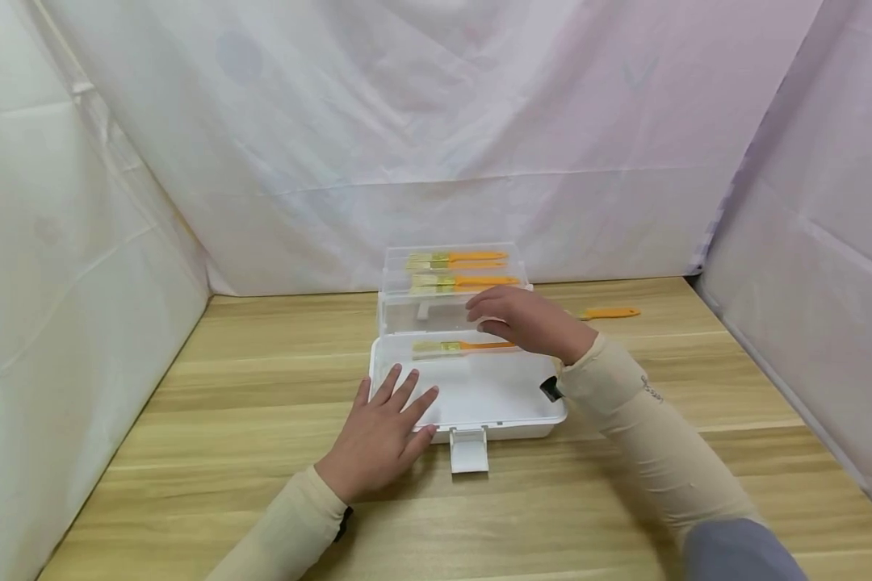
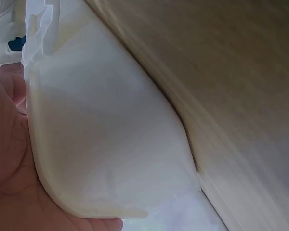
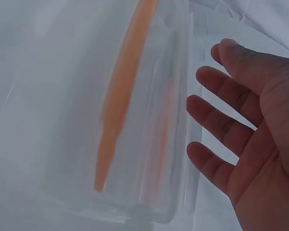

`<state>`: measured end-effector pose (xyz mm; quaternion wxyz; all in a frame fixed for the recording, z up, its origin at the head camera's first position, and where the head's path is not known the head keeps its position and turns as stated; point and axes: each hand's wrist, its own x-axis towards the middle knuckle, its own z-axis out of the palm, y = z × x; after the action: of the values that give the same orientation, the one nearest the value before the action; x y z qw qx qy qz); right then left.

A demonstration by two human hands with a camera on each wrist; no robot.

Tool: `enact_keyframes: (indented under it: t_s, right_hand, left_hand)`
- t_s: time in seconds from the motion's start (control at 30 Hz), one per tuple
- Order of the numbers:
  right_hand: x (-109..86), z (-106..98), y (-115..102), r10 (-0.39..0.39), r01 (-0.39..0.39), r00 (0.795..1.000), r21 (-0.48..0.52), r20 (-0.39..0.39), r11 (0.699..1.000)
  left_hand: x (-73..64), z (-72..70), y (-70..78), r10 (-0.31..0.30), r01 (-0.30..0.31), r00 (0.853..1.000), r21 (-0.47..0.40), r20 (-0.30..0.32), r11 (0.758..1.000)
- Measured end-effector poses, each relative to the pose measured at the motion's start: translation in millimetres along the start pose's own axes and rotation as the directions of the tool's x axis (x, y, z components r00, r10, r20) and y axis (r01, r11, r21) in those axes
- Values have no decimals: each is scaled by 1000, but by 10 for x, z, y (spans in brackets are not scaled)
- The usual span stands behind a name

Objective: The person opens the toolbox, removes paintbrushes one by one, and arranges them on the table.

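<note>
An open white plastic box (image 1: pixel 472 395) stands on the table, its latch (image 1: pixel 469 453) hanging down at the front. My left hand (image 1: pixel 381 440) lies with spread fingers over the box's front left corner; in the left wrist view its palm is against the rim (image 2: pixel 33 139). Along the back of the box lies a flat paintbrush (image 1: pixel 450 347) with an orange handle. Over the box's back right part is my right hand (image 1: pixel 526 319), its fingers loosely bent and holding nothing. An orange brush handle (image 3: pixel 118 106) shows beside those fingers in the right wrist view.
Behind the box rise clear plastic compartments (image 1: pixel 400 311), with several orange-handled brushes (image 1: pixel 480 281) in the upper ones. Another brush (image 1: pixel 610 312) lies on the wooden table (image 1: pixel 276 363) to the right, partly hidden by my right hand. White cloth (image 1: pixel 436 121) hangs around the table.
</note>
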<state>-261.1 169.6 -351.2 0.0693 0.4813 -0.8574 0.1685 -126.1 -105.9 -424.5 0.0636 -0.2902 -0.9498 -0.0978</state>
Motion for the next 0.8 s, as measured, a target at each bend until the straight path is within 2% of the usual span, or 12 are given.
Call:
enact_keyframes:
  t_s: [0.37,0.6,0.8]
  right_hand:
    - [39,179,86,-14,11,998,57,60,998]
    - [33,240,128,44,-53,991,68,125,996]
    - [73,241,150,56,-66,987,59,148,996]
  left_hand:
    - [24,-3,26,15,-15,1000,29,0,999]
    - [24,3,28,10,-10,1000,22,-2,1000]
    - [32,13,18,6,-6,1000,31,5,999]
